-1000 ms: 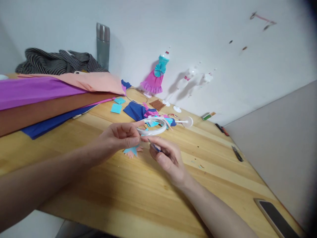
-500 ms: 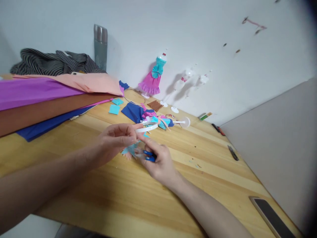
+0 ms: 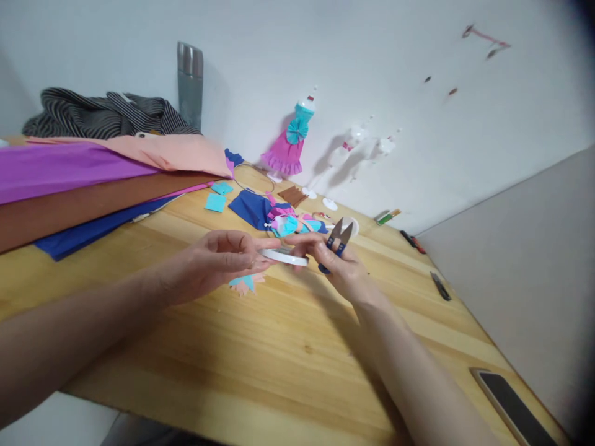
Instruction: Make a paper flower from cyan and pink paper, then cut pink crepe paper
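Note:
A thin roll of white tape is held nearly flat above the table by my left hand, whose thumb and forefinger are pinched together. Whether a tiny piece sits in that pinch I cannot make out. My right hand grips blue-handled thread snips, blades pointing up and apart. Its fingertips reach to the right side of the tape roll. Just below the hands lies a cut turquoise and peach paper piece. Behind them a small mannequin in turquoise and pink paper lies on its side.
Long folded crepe paper sheets cover the left of the table. A dressed mannequin and two bare white ones stand by the wall. On the right lie a cutter knife and a phone. A grey bottle stands behind.
My right hand turned the snips from pointing left near the left fingers to pointing upward, and moved right. The tape roll, tilted half a second ago, now lies flatter between both hands.

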Available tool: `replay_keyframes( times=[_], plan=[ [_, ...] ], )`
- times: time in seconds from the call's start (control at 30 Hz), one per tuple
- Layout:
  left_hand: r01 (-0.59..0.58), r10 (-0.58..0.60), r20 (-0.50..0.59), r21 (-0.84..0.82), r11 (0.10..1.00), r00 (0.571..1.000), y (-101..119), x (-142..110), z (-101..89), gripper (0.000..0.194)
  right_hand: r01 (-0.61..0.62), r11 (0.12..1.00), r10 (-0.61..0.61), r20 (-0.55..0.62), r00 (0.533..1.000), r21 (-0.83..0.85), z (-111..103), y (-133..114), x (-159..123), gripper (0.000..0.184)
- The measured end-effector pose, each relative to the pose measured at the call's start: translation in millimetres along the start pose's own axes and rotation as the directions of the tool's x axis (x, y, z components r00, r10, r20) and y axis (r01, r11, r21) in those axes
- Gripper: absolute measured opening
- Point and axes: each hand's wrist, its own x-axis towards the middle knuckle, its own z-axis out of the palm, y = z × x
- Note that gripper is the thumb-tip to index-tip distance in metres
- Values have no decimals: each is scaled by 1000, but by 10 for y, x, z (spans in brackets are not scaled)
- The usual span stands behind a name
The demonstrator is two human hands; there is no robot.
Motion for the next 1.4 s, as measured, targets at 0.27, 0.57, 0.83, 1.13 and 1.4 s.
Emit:
replay_keyframes(
  times=[0.27,0.57,0.83,1.13,1.4],
  plan=[
    [84,-88,-111,-45,995,990,65,3,-44,13,-317,947,312,-85,946,-48,-450,-65,-29,49],
    [79,-85,-176,-37,996,981,75,7,-6,15,-402,738,273,-305,912,-543,-692,-70,-30,30],
    [-41,30,-189,-51,998,982,-44,36,-62,11,-204,963,192,-82,978,-174,66,-130,-18,40],
    [-66,67,2,-127,990,998,-130,46,-100,10,-44,957,82,-119,989,286,679,33,-123,42],
    [25,-26,-11,-8,1000,1000,-177,47,-12,21,-43,984,79,-209,975,173,722,37,-110,30]
  ],
)
